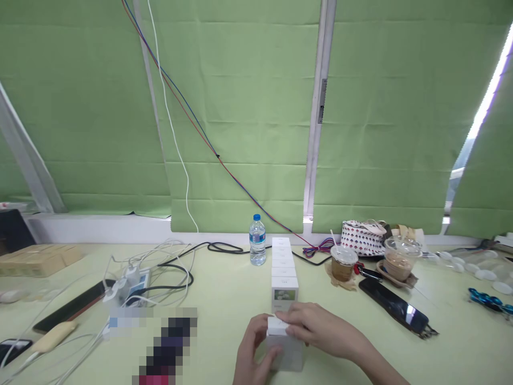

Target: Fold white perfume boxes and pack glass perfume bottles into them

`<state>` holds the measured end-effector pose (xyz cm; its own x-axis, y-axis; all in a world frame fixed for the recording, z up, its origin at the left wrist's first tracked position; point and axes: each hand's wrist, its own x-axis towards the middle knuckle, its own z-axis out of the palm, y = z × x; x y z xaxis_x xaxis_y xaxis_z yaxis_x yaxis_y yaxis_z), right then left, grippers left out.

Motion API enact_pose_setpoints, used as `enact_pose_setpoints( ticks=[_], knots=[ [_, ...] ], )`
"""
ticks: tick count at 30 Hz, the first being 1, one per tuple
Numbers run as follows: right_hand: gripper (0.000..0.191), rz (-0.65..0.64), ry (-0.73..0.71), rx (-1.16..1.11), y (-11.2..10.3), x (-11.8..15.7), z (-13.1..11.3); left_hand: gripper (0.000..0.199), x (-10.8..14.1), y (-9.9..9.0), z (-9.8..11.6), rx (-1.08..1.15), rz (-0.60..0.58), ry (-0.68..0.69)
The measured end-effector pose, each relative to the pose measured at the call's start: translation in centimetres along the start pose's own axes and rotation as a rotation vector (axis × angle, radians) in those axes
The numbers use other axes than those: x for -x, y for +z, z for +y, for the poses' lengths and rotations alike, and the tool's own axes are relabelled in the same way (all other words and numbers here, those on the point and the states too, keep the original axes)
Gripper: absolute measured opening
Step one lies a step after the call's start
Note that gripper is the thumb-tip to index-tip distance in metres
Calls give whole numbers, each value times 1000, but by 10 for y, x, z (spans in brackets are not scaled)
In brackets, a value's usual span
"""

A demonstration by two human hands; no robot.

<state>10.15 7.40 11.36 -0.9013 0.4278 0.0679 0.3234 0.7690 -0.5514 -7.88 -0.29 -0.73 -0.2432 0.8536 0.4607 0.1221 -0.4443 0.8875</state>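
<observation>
A small white box [285, 353] stands upright near the table's front edge, its top part slightly raised or folded. My left hand [254, 347] is wrapped round its left side, with the thumb on the front face. From the right, my right hand [316, 329] reaches over, its fingers closed on the top and right side of the same box. Just behind it, a row of several similar white boxes [284, 283] runs back towards the wall; the nearest one shows a green picture on its front.
A water bottle [257, 246] stands left of the row. To the right are two plastic cups [343, 264], a patterned pouch [363, 238] and a black phone [395, 307]. Cables and a power strip [138, 283] lie on the left, beside a power bank [56, 336].
</observation>
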Motion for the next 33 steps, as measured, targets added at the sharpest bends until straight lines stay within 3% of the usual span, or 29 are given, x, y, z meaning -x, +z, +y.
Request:
enact_pose_setpoints(
  ticks=[5,13,26,33],
  knots=[
    [28,-12,22,30,0,1,-2,29,2,8,0,100,151,-38],
    [36,-30,31,-64,1,1,-3,37,3,7,1,120,144,-75],
    [33,9,20,115,1,3,-10,36,4,7,-1,100,160,-82],
    [34,15,34,201,6,3,-9,28,3,10,10,80,147,-36]
  ],
)
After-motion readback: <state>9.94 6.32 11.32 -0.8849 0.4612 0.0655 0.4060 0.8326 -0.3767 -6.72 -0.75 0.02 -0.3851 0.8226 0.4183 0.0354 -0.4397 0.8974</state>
